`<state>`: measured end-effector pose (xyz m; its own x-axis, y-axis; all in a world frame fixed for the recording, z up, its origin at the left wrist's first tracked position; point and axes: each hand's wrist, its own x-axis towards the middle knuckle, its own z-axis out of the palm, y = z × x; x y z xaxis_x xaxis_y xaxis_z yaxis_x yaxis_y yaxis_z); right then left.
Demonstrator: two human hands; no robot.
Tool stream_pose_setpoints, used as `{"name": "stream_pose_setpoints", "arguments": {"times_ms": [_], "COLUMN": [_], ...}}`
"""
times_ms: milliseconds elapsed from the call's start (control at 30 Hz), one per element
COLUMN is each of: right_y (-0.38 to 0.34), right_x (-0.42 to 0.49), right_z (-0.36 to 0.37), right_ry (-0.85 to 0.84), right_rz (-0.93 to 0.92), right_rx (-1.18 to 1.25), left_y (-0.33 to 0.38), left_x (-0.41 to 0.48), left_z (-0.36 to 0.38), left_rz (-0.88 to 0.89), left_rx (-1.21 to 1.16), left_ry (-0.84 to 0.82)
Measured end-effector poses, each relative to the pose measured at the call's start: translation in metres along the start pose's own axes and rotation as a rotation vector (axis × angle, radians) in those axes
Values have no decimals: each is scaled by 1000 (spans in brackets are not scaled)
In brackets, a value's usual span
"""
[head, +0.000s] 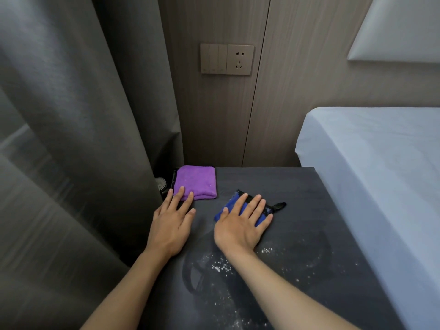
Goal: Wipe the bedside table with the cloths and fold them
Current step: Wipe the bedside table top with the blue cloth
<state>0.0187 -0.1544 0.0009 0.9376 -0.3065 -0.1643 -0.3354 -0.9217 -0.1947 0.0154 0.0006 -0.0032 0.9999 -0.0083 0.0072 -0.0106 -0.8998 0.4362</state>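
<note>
The dark grey bedside table (297, 198) fills the lower middle, with white powder scattered and smeared across its near part. A folded purple cloth (197, 181) lies at its far left corner. My left hand (172, 222) rests flat with fingers spread, fingertips touching the purple cloth's near edge. A blue cloth with black trim and a black loop (232, 202) lies mid-table. My right hand (241, 222) presses flat on top of it, fingers spread, covering most of it.
A grey curtain (83, 139) hangs along the table's left side. A white bed (381, 175) borders the right edge. The wood-panel wall behind carries switches and a socket (227, 59). A small round object (160, 183) sits half hidden by the curtain.
</note>
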Motion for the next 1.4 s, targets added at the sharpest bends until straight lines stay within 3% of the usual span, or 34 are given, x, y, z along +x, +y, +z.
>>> {"name": "stream_pose_setpoints", "arguments": {"times_ms": [433,733,933,1200,1400], "right_y": [-57,-65,-58,-6,12], "right_x": [-35,-54,-56,-20,-1], "right_z": [17,19,23,5,-6], "right_ry": [-67,-99,-86,-104,-137], "right_rz": [-119,-293,-574,-1156,-1338], "right_rx": [-24,-52,-90,-119,-224], "left_y": [5,11,11,-11,-14], "left_x": [13,22,29,11,1], "left_z": [-21,-41,-43,-12,-1], "left_rz": [-16,-125,-138,36,70], "left_rx": [-82,-199,-163,-57,-136], "left_ry": [-155,-215,-223,-176,-84]}}
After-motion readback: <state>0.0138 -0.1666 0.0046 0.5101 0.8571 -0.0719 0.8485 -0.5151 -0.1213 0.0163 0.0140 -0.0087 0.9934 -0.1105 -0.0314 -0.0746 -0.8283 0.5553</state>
